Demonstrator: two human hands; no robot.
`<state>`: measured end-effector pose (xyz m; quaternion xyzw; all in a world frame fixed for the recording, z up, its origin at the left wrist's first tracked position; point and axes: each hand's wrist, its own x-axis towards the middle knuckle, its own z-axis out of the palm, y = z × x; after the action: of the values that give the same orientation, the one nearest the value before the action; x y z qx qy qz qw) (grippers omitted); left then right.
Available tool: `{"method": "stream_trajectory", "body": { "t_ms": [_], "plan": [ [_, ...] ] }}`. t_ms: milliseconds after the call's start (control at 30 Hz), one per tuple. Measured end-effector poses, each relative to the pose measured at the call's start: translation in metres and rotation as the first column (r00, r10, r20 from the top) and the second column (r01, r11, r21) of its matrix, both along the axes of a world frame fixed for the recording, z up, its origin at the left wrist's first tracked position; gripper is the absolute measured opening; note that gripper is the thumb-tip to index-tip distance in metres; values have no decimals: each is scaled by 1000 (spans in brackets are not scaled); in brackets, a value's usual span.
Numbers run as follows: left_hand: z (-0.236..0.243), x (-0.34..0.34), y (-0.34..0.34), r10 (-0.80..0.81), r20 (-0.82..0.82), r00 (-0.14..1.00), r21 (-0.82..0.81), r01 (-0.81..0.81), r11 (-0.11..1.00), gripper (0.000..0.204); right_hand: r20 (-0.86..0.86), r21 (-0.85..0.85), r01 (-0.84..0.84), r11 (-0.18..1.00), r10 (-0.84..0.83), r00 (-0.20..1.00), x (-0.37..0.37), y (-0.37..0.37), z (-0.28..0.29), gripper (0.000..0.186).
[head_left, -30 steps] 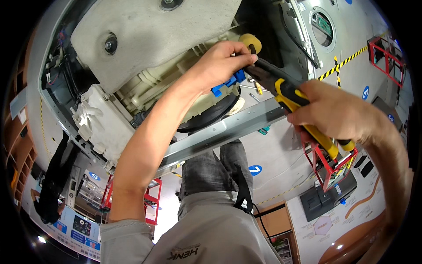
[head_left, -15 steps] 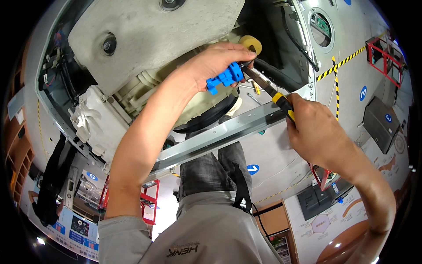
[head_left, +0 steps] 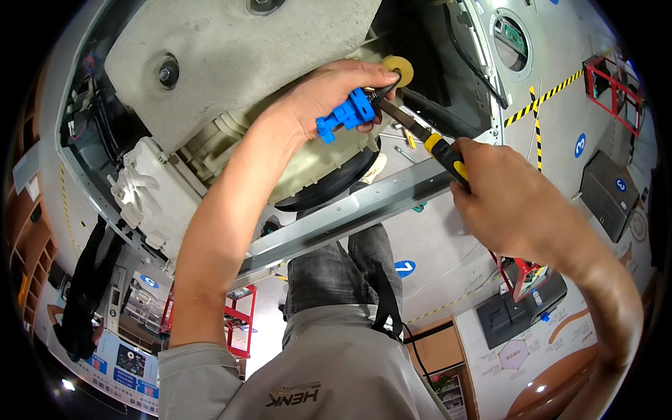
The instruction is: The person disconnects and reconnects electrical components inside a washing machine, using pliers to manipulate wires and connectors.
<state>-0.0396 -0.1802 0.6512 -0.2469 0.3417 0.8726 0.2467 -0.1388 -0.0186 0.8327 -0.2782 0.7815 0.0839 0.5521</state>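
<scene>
My left hand point(head_left: 336, 87) is closed around a blue plastic fitting point(head_left: 346, 113), whose stepped body sticks out below the fingers. A dark, narrow piece runs from the fitting toward my thumb. My right hand point(head_left: 500, 196) grips a hand tool with a black-and-yellow handle point(head_left: 446, 155) and a flat, dark metal shank point(head_left: 406, 120). The tool's far end meets the right end of the blue fitting; its tip is partly hidden, so its exact kind is unclear. Just beyond my left fingertips is a yellow round piece point(head_left: 400, 70) with a central hole.
Around my hands is an opened washing machine: a grey concrete weight point(head_left: 231, 63), a cream tub point(head_left: 308, 164) with a black rim, and a metal crossbar point(head_left: 350, 210) in front. White plastic housing point(head_left: 143, 192) stands at left. Tools point(head_left: 406, 143) lie on the floor below. Another person point(head_left: 77, 301) is at far left.
Both hands have shifted slightly left, carrying the blue fitting and the tool with them. The tool's far end stays against the fitting. My grips look the same.
</scene>
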Motion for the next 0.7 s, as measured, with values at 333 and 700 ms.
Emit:
{"method": "stream_trajectory", "body": {
  "t_ms": [333, 700],
  "plan": [
    [-2, -5, 0, -128, 45, 991, 148, 120, 982, 26, -105, -274, -126, 954, 100, 989, 0, 29, -13, 23],
    [1, -7, -1, -60, 129, 990, 155, 40, 987, 28, 239, 145, 257, 955, -286, 928, -20, 11, -14, 26]
  ]
}}
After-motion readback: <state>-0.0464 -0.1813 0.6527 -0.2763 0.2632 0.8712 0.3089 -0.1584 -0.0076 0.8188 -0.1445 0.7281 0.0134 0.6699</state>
